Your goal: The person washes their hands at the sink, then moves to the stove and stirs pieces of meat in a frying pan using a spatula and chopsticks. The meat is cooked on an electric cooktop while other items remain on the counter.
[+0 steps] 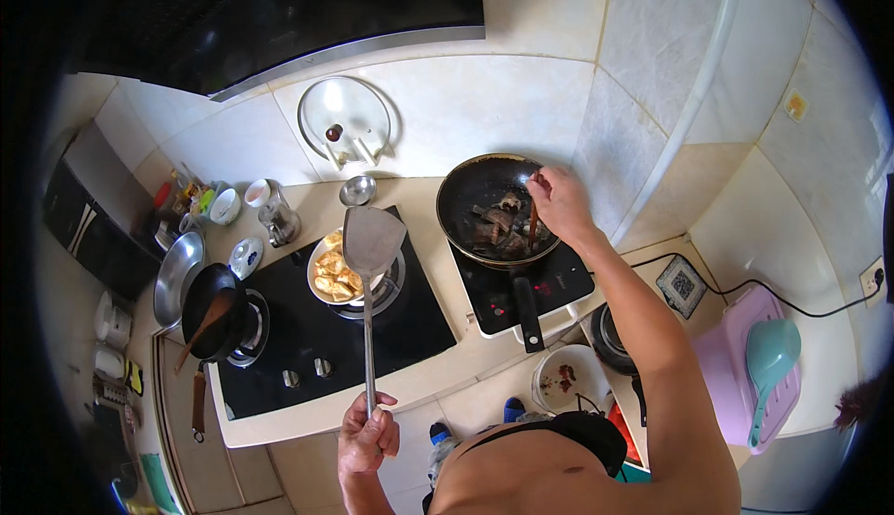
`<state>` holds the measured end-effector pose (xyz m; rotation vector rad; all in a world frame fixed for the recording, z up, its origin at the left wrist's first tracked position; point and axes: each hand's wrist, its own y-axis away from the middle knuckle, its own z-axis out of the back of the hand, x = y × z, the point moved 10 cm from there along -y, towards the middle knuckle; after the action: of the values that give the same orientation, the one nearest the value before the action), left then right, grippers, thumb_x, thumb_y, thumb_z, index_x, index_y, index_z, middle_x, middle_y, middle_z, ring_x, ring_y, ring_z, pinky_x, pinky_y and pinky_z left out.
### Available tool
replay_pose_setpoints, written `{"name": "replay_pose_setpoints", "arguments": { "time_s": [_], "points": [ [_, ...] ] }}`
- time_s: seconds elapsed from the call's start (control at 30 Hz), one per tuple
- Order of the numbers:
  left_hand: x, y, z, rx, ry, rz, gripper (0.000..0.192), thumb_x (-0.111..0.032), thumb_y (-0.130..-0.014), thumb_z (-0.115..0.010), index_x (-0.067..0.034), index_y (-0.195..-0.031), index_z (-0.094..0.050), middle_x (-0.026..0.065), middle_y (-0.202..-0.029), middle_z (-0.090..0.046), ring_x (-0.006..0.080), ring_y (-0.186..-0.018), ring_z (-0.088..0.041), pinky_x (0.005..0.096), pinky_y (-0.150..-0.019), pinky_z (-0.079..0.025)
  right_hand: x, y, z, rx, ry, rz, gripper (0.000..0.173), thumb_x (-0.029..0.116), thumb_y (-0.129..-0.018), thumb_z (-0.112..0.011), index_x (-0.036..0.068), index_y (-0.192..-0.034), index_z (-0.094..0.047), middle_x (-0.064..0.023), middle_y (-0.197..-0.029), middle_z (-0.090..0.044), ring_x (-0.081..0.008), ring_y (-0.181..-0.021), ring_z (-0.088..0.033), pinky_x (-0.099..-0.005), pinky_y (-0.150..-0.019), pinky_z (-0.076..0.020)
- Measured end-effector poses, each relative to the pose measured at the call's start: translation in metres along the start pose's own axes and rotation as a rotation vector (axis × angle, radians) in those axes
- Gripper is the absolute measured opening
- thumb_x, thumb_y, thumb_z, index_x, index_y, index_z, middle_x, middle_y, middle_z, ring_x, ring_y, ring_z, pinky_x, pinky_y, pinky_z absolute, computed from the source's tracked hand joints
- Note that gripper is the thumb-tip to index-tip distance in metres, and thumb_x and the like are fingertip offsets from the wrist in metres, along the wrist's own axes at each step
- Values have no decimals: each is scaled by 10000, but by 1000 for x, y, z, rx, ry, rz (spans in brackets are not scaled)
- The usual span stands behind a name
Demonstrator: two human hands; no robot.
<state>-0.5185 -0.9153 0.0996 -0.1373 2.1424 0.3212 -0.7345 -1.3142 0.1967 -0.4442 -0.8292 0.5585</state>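
My left hand (370, 431) grips the handle of a metal wok turner (374, 242), its blade raised above the gas hob (293, 333). Behind that blade, and partly covered by it, a white bowl (311, 286) holds browned pieces of food (335, 279). In my right hand (561, 206) are brown chopsticks (533, 218), pointing down into a black frying pan (475, 183). Dark chunks that look like fish (499, 218) lie in this pan, against the chopstick tips. The pan rests on a black induction cooker (569, 281) with lit red indicators, its handle towards me.
A small wok (230, 298) with a wooden spatula (215, 309) sits on the left burner. A glass lid (346, 103) hangs on the wall. Overhead is a range hood (349, 12). A power cord (754, 282) runs right, above a lilac bin (723, 368). A white bucket (541, 389) stands below.
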Motion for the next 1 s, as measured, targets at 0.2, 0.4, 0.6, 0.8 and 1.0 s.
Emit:
{"name": "replay_pose_setpoints", "arguments": {
  "time_s": [0.2, 0.4, 0.6, 0.8, 1.0],
  "points": [
    [13, 7, -14, -76, -1, 34, 271, -219, -984, -598, 2, -1134, -551, 2, -544, -379, 90, -409, -344, 259, -374, -328, -30, 7, -26, 220, -120, -195, 254, 219, -859, -686, 5, -782, -572, -165, -709, -596, -331, -674, -607, -427, -654, -482],
    [-1, -7, -17, -87, -164, 65, 240, -195, -992, -580, 14, -1106, -551, -11, -547, -401, 81, -398, -356, 242, -382, -324, -46, 28, 10, 275, -149, -304, 281, 256, -900, -653, -4, -806, -606, -135, -695, -631, -242, -621, -590, -349, -611, -467],
    [-10, -56, -32, -67, -532, 99, 245, -201, -1004, -540, 36, -1066, -541, -9, -527, -435, 78, -373, -366, 237, -369, -324, -38, 54, 38, 123, -400, -397, 240, 241, -926, -658, 4, -884, -662, -62, -681, -610, -140, -621, -529, -311, -605, -452],
    [-18, -101, -53, -28, -674, 147, 237, -228, -988, -587, 9, -973, -583, -18, -563, -465, 47, -402, -398, 234, -372, -315, -17, 62, 7, -101, -419, -350, 124, 154, -895, -693, 33, -869, -679, -98, -816, -610, -174, -680, -616, -311, -636, -488],
    [-11, -142, -60, -41, -929, 169, 332, -293, -946, -593, 20, -837, -572, 50, -566, -513, 131, -433, -476, 315, -387, -374, -4, 63, -20, -143, -231, -272, 63, 124, -881, -669, 66, -855, -677, -150, -835, -584, -284, -708, -626, -371, -656, -507]
  ]
}}
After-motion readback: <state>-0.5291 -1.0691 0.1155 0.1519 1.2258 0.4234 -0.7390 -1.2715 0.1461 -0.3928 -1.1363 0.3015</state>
